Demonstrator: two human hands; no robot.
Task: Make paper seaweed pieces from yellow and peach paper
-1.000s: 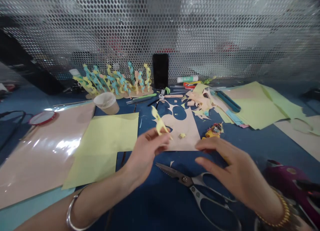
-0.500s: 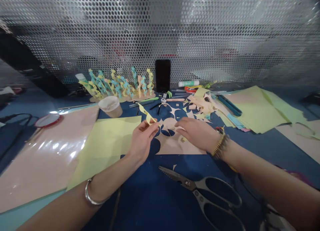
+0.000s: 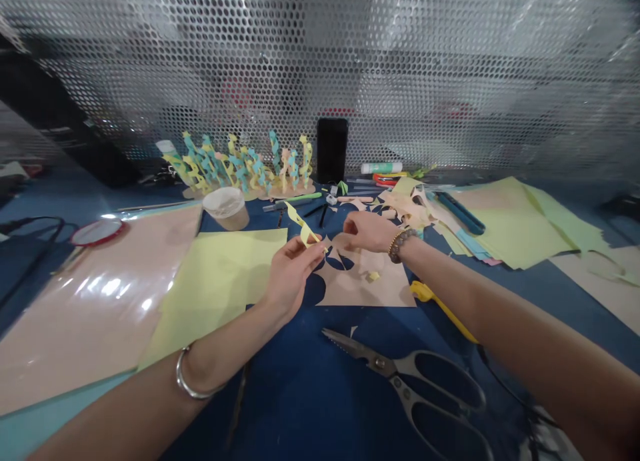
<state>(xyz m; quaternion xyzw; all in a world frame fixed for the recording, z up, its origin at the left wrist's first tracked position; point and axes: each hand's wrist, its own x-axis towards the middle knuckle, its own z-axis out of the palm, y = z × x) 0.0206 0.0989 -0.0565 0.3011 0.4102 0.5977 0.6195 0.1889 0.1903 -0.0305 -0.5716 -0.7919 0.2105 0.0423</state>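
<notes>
My left hand (image 3: 294, 274) pinches a twisted yellow paper strip (image 3: 301, 226) between thumb and fingertips, its free end pointing up and to the left. Just right of it, my right hand (image 3: 373, 231) has its fingers curled at the edge of a small round piece of pink paper (image 3: 342, 242), seemingly pinching it; the fingertips are partly hidden. Under both hands lies a pink sheet (image 3: 350, 291) with round holes cut out, and a small yellow scrap (image 3: 374, 276) rests on it. Nearer me, large metal scissors (image 3: 380, 364) lie slightly spread on the blue table.
Twisted paper strips (image 3: 250, 168) stand on pink bases at the back left, near a white paper cup (image 3: 226, 209). A phone (image 3: 332, 150) leans upright against the perforated metal wall (image 3: 280, 61). Yellow sheets (image 3: 505, 221), a glue stick (image 3: 381, 168) and paper scraps (image 3: 407, 198) lie right.
My right hand has moved left and slightly away from me, its fingers now at the round pink paper. My left hand still holds the yellow strip. The view has shifted slightly.
</notes>
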